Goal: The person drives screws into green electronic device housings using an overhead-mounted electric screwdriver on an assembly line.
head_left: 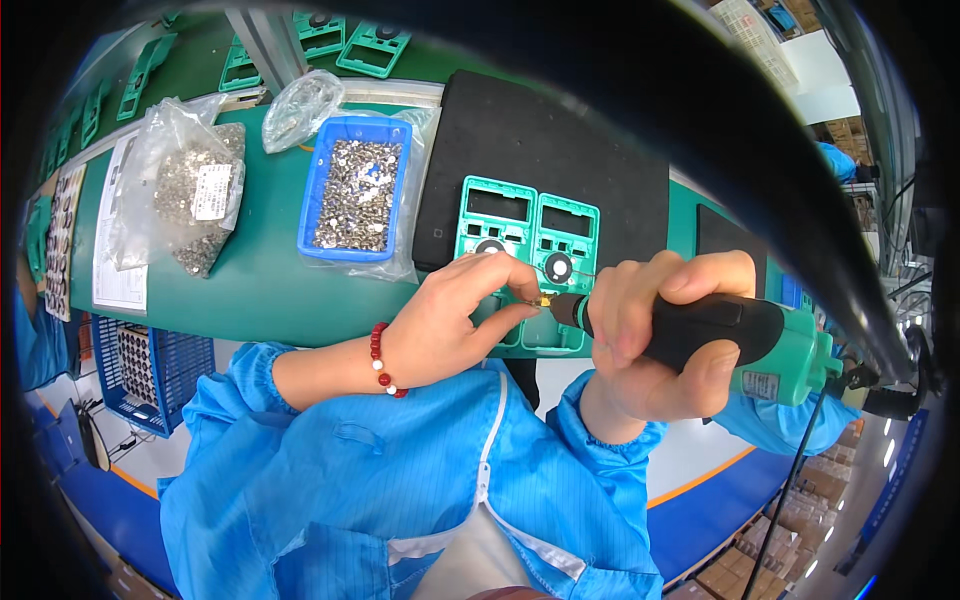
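Observation:
My right hand [645, 335] is wrapped round a green and black electric screwdriver [790, 360], held nearly level with its nose pointing left. At that nose is a small brass-coloured tip [545, 300]. The thumb and index finger of my left hand [450, 310] close together at this tip; whatever small piece they pinch is too hidden to make out. Just beneath and beyond the hands lie two green plastic housings side by side, a left one [465, 225] and a right one [596, 230]. Each has a round black part, and a thin wire runs by the right housing's round part [558, 266].
A blue tray [308, 215] full of small screws stands left of the black mat [560, 130]. Farther left is a clear bag of metal parts [200, 190]. More green housings [373, 50] lie beyond the bench edge. A blue crate [185, 360] sits lower left; a cable [800, 450] hangs right.

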`<state>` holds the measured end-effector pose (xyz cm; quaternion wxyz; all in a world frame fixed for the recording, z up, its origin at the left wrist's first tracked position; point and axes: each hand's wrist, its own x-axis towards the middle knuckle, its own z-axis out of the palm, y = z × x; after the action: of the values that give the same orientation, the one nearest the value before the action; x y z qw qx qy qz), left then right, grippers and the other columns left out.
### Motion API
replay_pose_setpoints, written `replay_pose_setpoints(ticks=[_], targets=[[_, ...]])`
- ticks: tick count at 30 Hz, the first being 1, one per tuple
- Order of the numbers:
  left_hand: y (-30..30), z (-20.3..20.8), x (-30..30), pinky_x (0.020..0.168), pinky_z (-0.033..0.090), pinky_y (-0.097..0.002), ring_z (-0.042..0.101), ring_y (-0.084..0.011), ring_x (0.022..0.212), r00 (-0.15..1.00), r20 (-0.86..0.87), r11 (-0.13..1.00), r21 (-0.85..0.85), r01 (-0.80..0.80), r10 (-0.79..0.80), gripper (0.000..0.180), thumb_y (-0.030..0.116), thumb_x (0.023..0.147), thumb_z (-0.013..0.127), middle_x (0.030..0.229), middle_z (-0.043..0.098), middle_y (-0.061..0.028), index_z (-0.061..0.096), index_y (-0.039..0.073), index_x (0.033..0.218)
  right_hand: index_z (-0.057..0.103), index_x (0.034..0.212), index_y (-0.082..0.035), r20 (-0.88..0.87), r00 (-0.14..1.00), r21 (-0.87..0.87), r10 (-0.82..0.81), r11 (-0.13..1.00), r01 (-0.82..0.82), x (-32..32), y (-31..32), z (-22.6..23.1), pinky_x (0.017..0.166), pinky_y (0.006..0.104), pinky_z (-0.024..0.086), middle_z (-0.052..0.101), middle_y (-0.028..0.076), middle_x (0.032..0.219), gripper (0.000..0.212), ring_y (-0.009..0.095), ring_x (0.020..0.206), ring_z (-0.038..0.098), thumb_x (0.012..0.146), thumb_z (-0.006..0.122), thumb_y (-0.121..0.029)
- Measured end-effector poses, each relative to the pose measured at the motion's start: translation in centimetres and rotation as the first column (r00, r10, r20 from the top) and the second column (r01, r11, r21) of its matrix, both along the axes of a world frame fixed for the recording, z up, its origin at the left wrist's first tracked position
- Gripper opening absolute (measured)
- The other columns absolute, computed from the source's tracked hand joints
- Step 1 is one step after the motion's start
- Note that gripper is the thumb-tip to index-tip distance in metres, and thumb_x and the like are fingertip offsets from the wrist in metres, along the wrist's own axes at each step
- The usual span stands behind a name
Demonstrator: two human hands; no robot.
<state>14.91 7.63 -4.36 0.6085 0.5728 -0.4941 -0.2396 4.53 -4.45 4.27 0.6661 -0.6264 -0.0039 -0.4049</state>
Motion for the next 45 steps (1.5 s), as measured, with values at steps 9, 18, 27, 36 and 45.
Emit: replay_pose_setpoints(ticks=[9,18,27,36,45], targets=[[-0.1,0.1,-0.3,0.079,0.054,-0.0377,0.067,-0.0302,0.092,1.0,0.0,1.0,-0.023,0.0,0.0,0.027,-0.004,0.086,0.069,0.098,0.066,-0.0124,0.056,0.003,0.108,0.047,0.11,-0.003,-0.051,0.993,0.148,0.109,0.984,-0.101,-1.3,0.2,0.5,0.057,0.0272,0.041,0.056,0.009,0.073,0.055,0.013,0.062,0.052,0.085,0.08,-0.039],[-0.5,0.1,-0.5,0.084,0.051,-0.0389,0.063,-0.0324,0.099,0.944,0.287,0.987,-0.038,-0.157,0.161,0.028,0.003,0.08,0.074,0.105,0.063,-0.0113,0.055,0.003,0.1,0.046,0.105,-0.006,-0.093,0.961,-0.246,-0.259,0.942,0.23,-0.1,-1.6,-1.3,0.044,0.0257,0.03,0.046,0.004,0.059,0.042,0.01,0.044,0.035,0.099,0.053,-0.047],[-2.4,-2.0,-3.7,0.117,0.032,-0.0446,0.043,-0.0331,0.138,0.631,0.733,0.967,0.202,0.153,-0.253,0.083,0.041,0.074,0.076,0.142,0.048,-0.024,0.048,-0.006,0.136,0.048,0.104,0.002,-0.008,0.993,0.038,-0.12,0.992,0.12,1.2,-3.9,-6.3,0.048,0.023,0.042,0.055,0.006,0.065,0.031,0.009,0.053,0.05,0.091,0.071,-0.015],[-2.8,-3.0,-3.9,0.114,0.037,-0.0439,0.052,-0.0341,0.129,0.521,0.826,0.976,0.203,0.076,-0.212,0.046,0.012,0.084,0.052,0.135,0.055,-0.0256,0.057,-0.008,0.126,0.05,0.104,0.003,-0.056,0.992,0.058,-0.113,0.991,0.117,1.1,-4.0,-7.1,0.054,0.0232,0.046,0.059,0.008,0.071,0.031,0.01,0.059,0.055,0.089,0.073,-0.012],[-3.0,-2.6,-3.8,0.115,0.037,-0.0433,0.052,-0.0326,0.129,0.525,0.807,0.961,0.257,0.102,-0.272,0.045,0.015,0.085,0.053,0.132,0.056,-0.0239,0.057,-0.007,0.124,0.046,0.102,-0.002,-0.139,0.966,-0.225,-0.216,0.957,0.182,1.1,-4.8,-7.7,0.042,0.0244,0.034,0.05,0.006,0.059,0.034,0.009,0.046,0.04,0.096,0.065,-0.03]])
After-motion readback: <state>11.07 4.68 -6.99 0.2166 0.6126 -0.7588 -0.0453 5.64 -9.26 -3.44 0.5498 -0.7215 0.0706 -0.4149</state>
